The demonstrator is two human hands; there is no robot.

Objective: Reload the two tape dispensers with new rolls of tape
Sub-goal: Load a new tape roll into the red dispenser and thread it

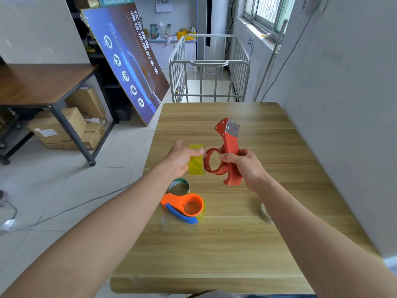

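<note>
My right hand (245, 165) grips a red metal tape dispenser (231, 147) by its handle, held above the wooden table (236, 244) with its blade end pointing away. My left hand (180, 158) holds a yellowish roll of tape (196, 166) edge-on, right beside the dispenser's empty red ring. An orange and blue tape dispenser (185, 207) lies on the table below my hands, with a yellowish roll on it. An empty cardboard core (180, 187) with green print lies just behind it.
Another clear tape roll (265, 212) sits on the table by my right forearm. A grey wall runs along the table's right side. A metal cage trolley (209, 69) stands beyond the far edge, a brown desk (43, 82) with cardboard boxes to the left.
</note>
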